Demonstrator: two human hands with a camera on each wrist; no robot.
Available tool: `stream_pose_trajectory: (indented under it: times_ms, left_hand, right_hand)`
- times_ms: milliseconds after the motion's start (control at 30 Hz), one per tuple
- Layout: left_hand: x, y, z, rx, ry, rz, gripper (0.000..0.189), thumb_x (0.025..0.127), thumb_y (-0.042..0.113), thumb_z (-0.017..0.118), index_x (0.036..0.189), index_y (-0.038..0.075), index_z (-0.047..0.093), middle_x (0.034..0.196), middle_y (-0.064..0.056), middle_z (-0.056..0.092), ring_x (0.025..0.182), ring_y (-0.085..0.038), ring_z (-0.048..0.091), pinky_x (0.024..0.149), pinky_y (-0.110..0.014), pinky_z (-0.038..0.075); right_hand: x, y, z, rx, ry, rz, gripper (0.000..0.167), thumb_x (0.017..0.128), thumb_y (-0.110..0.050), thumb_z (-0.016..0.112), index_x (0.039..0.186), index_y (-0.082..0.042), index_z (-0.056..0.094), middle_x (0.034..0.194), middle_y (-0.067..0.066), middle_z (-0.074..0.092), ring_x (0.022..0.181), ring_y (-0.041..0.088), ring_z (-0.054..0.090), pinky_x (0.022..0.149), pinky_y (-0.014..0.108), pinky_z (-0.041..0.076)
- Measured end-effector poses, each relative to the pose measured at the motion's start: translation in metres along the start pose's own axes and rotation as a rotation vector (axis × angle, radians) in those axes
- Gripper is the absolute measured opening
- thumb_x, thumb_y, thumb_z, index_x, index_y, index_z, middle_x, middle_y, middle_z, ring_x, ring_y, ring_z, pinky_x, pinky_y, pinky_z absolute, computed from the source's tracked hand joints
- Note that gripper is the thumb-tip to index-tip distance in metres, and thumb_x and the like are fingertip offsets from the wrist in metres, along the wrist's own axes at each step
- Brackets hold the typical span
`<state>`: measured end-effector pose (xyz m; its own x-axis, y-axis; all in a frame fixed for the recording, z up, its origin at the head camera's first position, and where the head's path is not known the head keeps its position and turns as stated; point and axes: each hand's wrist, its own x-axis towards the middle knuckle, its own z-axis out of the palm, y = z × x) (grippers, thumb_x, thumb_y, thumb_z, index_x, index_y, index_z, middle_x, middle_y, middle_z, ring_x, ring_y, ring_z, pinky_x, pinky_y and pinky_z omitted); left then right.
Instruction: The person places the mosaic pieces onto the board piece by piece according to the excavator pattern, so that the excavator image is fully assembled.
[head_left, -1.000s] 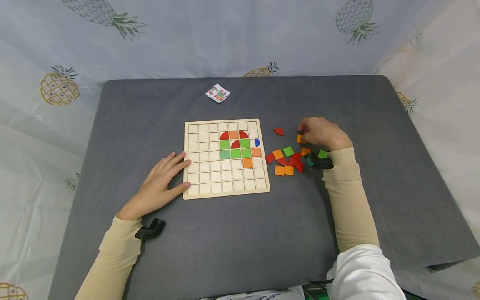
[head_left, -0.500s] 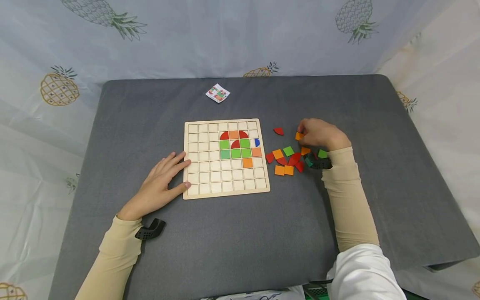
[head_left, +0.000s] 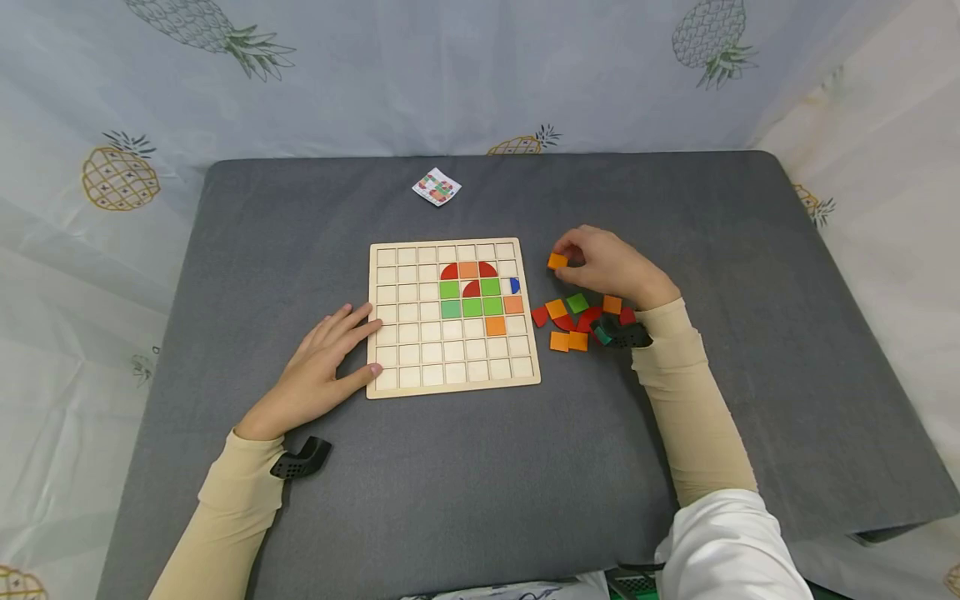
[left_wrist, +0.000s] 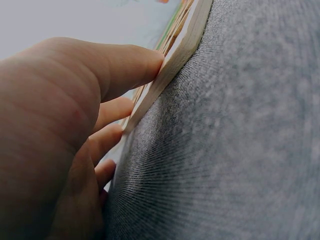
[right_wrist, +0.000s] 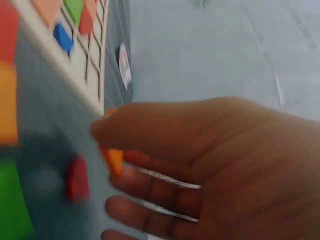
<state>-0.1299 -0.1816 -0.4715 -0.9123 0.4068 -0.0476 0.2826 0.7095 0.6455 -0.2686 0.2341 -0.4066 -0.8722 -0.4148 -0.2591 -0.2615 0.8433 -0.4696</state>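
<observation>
Moved: right hand [head_left: 618, 268], leftward toward the board [head_left: 408, 333], carrying the orange square [head_left: 557, 261].
Right grip: thumb and fingers pinch the orange square.
Orange square: above the table [head_left: 465, 483], just right of the board's far right corner.
Left hand [head_left: 318, 357]: fingers spread, thumb and fingertips touching the board's left edge.
Loose pieces [head_left: 577, 341]: right of the board; red, green, orange.
Card [head_left: 437, 187]: on the table, beyond the board's far edge.

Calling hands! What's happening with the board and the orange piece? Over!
Left hand touching left edge of the board. Right hand pinching an orange piece, off the board's right side. Loose tiles nearby; none seen between orange piece and board.
</observation>
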Motion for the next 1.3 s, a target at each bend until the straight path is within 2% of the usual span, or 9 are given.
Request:
stream_pose_trajectory:
  times_ms: [233, 533, 733, 900, 1300]
  left_hand:
    - [0.0, 0.0, 0.0, -0.005, -0.003, 0.006, 0.064, 0.099, 0.032, 0.066, 0.156, 0.017, 0.041, 0.17, -0.007, 0.022, 0.159, -0.035, 0.011, 0.124, -0.063, 0.007]
    - [0.0, -0.002, 0.001, 0.002, 0.009, 0.014, 0.064, 0.099, 0.031, 0.067, 0.155, 0.017, 0.042, 0.17, -0.007, 0.023, 0.159, -0.035, 0.012, 0.124, -0.063, 0.008]
    - [0.0, -0.002, 0.001, 0.004, 0.009, 0.017, 0.064, 0.099, 0.031, 0.067, 0.155, 0.017, 0.042, 0.17, -0.007, 0.023, 0.159, -0.035, 0.012, 0.124, -0.063, 0.008]
    - [0.0, -0.001, 0.001, 0.005, 0.006, 0.014, 0.064, 0.099, 0.031, 0.067, 0.155, 0.016, 0.042, 0.17, -0.007, 0.023, 0.159, -0.035, 0.012, 0.124, -0.063, 0.008]
    - [0.001, -0.001, 0.001, 0.004, 0.006, 0.01, 0.064, 0.098, 0.031, 0.067, 0.155, 0.016, 0.042, 0.17, -0.007, 0.023, 0.159, -0.035, 0.012, 0.124, -0.063, 0.008]
  right_hand:
    - [0.003, -0.031, 0.017, -0.03, 0.029, -0.153, 0.036, 0.094, -0.023, 0.074, 0.125, -0.006, 0.067, 0.114, 0.01, 0.063, 0.103, 0.027, 0.056, 0.091, 0.04, 0.052]
    - [0.003, -0.057, 0.035, -0.032, -0.002, -0.237, 0.037, 0.094, -0.027, 0.075, 0.126, -0.011, 0.069, 0.115, 0.004, 0.063, 0.101, 0.024, 0.052, 0.082, 0.034, 0.048]
    - [0.002, -0.069, 0.05, -0.045, -0.02, -0.336, 0.031, 0.093, -0.026, 0.074, 0.12, -0.012, 0.071, 0.112, 0.002, 0.065, 0.099, 0.02, 0.053, 0.085, 0.033, 0.05]
    - [0.003, -0.072, 0.06, -0.081, -0.008, -0.417, 0.026, 0.092, -0.022, 0.074, 0.115, -0.01, 0.073, 0.112, 0.002, 0.069, 0.1, 0.02, 0.056, 0.094, 0.036, 0.048]
    - [0.002, -0.079, 0.071, -0.15, -0.026, -0.43, 0.026, 0.089, -0.023, 0.076, 0.113, -0.012, 0.074, 0.106, 0.001, 0.066, 0.096, 0.019, 0.053, 0.087, 0.035, 0.049]
